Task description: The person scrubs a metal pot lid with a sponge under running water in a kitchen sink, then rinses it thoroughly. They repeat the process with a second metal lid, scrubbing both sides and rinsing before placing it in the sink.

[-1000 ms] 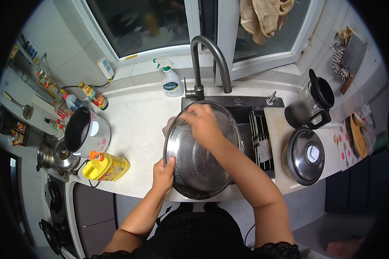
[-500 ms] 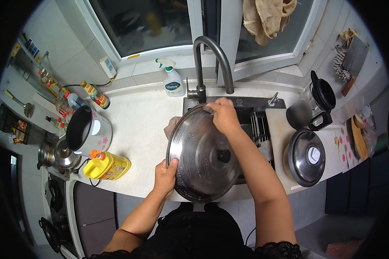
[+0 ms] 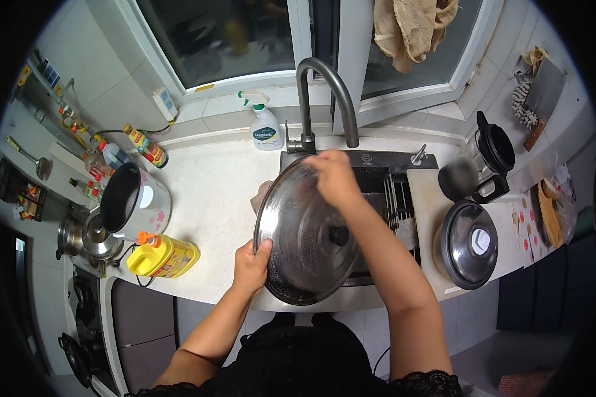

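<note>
A large round metal pot lid (image 3: 298, 245) with a black knob (image 3: 338, 235) is held tilted over the sink's left side and the counter's front edge. Wet-looking streaks and drops mark its surface. My left hand (image 3: 251, 268) grips the lower left rim, thumb on the near face. At the top rim, my right hand (image 3: 336, 178) is closed over the edge, slightly blurred; whether anything else is between its fingers is hidden. Partly behind the lid, a greyish-brown cloth (image 3: 260, 196) lies on the counter.
A dark sink (image 3: 371, 159) with a tall grey faucet (image 3: 324, 69) lies beyond. On the left stand a spray bottle (image 3: 266, 126), a white pot (image 3: 152, 198) and a yellow jug (image 3: 169, 257). At right, a lidded pot (image 3: 467, 248) sits by a cutting board (image 3: 424, 192).
My right hand has shifted slightly left along the top rim. The lid has turned a little and looks narrower. My left hand keeps its grip.
</note>
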`<move>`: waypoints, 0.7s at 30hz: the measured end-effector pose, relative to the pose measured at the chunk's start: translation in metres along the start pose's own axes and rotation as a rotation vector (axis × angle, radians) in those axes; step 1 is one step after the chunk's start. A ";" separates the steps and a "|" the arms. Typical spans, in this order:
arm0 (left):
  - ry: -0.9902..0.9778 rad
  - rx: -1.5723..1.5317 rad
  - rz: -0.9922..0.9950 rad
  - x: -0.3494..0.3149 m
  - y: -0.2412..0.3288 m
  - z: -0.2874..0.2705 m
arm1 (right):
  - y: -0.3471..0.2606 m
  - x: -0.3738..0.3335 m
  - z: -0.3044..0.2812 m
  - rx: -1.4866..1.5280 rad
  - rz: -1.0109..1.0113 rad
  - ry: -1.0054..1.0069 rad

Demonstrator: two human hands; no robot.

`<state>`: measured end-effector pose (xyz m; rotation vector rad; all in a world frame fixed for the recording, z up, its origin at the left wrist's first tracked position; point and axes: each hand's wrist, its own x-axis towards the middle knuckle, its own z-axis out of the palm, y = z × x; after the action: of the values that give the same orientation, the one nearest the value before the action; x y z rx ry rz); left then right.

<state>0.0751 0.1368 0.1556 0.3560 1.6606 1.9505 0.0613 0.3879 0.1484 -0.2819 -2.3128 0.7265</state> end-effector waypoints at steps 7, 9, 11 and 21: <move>0.033 0.001 -0.007 -0.003 -0.002 -0.004 | 0.021 0.006 -0.005 -0.037 0.238 -0.077; 0.008 0.040 0.013 -0.003 -0.002 -0.004 | 0.044 0.002 -0.004 0.016 0.331 -0.069; -0.011 0.109 0.031 0.000 -0.002 -0.004 | 0.020 0.004 0.000 0.101 0.250 -0.066; 0.015 0.011 -0.035 -0.003 0.000 -0.005 | 0.034 0.004 0.001 0.009 0.324 -0.066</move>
<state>0.0747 0.1316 0.1554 0.3154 1.6761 1.9244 0.0574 0.4172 0.1305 -0.6485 -2.3513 0.9152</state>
